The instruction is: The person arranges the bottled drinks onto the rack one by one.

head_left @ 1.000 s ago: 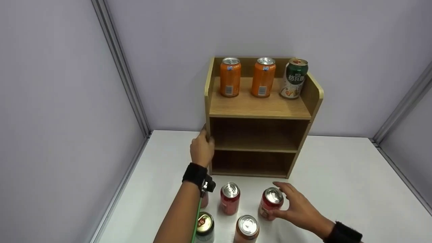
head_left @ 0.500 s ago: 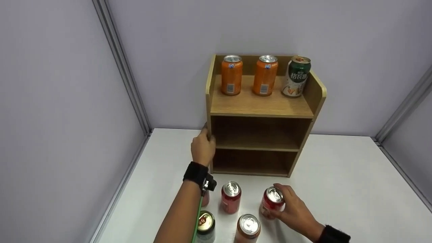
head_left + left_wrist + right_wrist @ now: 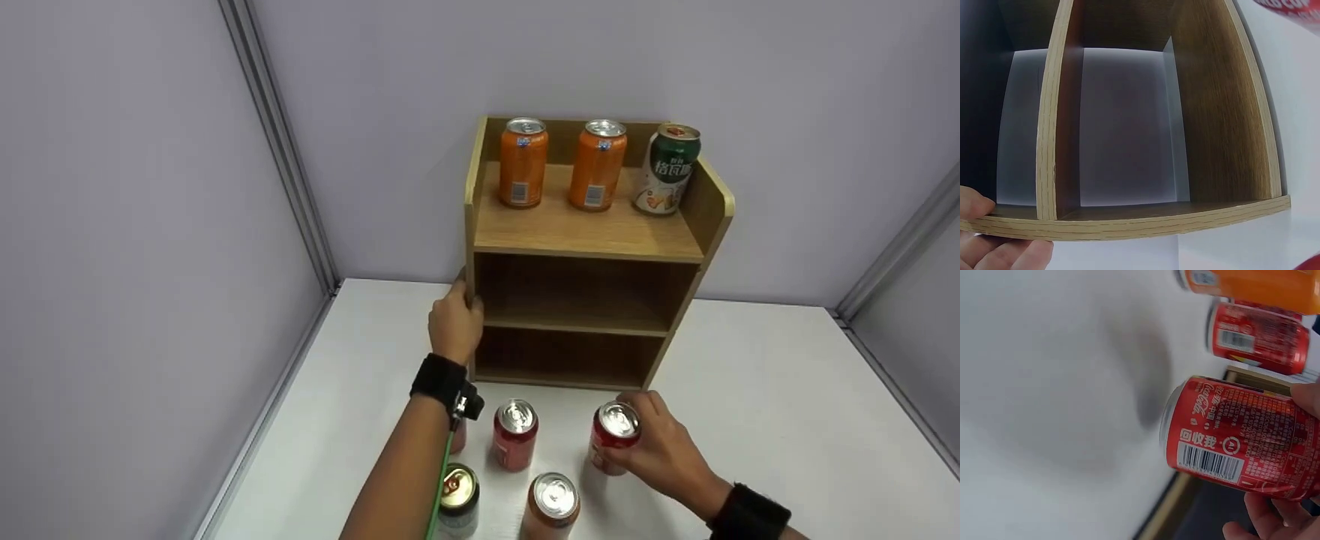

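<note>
Red and upright, the cola can (image 3: 615,444) stands low in the head view, right of centre, just in front of the wooden shelf unit (image 3: 592,247). The right hand (image 3: 664,454) wraps it, fingers (image 3: 1266,523) curled round its far side; the right wrist view shows the barcode side of the can with fingertips along its lower edge. Whether the can rests on the white worktop (image 3: 772,405) or is just lifted off it is hard to tell. The left hand (image 3: 455,326), at mid-frame, grips the front left edge of the unit, thumb on the board's inner face in the left wrist view.

To the left of the held can stands a second red can (image 3: 514,433), and at the bottom edge an orange-brown can (image 3: 553,506) and a dark can (image 3: 456,501). On the unit's top shelf, at upper centre, stand two orange cans (image 3: 523,161) and, to their right, a green can (image 3: 667,169).
</note>
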Tool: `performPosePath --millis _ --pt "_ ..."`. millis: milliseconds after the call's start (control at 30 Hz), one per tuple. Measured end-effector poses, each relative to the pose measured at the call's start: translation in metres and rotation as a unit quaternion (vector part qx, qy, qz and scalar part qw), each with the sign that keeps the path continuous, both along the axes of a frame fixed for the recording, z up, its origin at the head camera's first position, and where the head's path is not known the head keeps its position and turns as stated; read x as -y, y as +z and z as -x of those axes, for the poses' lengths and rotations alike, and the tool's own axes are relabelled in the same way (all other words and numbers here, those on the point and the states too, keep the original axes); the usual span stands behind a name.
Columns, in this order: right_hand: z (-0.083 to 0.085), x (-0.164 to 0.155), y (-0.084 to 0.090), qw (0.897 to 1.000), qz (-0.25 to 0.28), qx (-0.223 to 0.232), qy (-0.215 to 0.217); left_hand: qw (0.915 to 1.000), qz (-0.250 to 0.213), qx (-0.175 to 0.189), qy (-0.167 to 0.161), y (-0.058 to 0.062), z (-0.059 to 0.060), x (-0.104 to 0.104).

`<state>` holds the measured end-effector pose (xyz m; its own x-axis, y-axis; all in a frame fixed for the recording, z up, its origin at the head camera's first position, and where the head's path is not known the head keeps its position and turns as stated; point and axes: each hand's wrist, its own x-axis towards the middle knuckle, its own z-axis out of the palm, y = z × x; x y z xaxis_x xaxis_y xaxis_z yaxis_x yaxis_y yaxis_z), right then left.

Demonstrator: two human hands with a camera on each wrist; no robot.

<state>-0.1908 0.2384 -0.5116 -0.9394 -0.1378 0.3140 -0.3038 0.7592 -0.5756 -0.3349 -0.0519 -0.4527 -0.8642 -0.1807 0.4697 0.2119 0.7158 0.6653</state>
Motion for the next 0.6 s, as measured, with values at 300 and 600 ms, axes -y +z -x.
performPosePath --millis 300,600 --pt "0.020 0.005 0.094 0.991 0.021 -0.124 0.046 1.0000 -0.004 0.006 0.000 -0.001 0.000 0.001" --pt "0.042 0.024 0.191 0.981 0.063 -0.158 0.092 0.9999 -0.009 0.003 -0.005 0.000 -0.001 0.000"
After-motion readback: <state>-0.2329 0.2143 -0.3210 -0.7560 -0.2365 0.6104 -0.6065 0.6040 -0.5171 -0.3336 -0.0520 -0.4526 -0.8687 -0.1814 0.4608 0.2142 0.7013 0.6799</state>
